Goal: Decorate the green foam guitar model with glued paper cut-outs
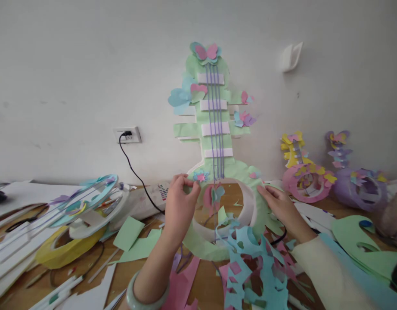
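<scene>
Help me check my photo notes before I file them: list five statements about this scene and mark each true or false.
1. The left hand and right hand both touch the green paper guitar. True.
2. The guitar's strings are yellow. False: the strings are purple.
3. A paper butterfly decorates the top of the guitar. True.
4. The black plug lies on the table. False: the plug is in the wall socket.
5. The bangle is on the right wrist. False: it is on the left.
</scene>
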`<state>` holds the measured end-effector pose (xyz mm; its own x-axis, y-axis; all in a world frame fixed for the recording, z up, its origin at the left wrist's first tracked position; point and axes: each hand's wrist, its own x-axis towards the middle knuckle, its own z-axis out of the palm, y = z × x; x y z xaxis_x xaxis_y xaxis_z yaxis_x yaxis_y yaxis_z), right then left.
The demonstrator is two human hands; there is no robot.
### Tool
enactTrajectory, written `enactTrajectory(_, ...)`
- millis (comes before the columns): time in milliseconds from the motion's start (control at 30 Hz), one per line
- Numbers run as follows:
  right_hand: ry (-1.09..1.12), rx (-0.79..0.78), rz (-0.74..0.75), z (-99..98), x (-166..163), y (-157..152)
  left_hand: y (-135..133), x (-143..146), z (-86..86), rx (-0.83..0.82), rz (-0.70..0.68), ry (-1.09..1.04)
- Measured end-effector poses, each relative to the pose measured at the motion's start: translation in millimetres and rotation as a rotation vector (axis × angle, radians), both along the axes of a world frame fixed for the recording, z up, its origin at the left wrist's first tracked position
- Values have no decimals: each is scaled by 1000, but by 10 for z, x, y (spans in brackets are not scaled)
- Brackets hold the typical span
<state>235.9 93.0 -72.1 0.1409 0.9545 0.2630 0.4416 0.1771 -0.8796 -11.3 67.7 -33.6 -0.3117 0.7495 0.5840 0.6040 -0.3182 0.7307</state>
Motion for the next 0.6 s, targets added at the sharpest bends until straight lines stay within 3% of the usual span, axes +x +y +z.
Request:
enactTrajectory(233,-19,7,-9,-10,7,-4,-21,-14,31,-27,-34,-22)
enactTrajectory(600,-18,10,-1,-24,26,3,38,-212,8,-44,-202,-106)
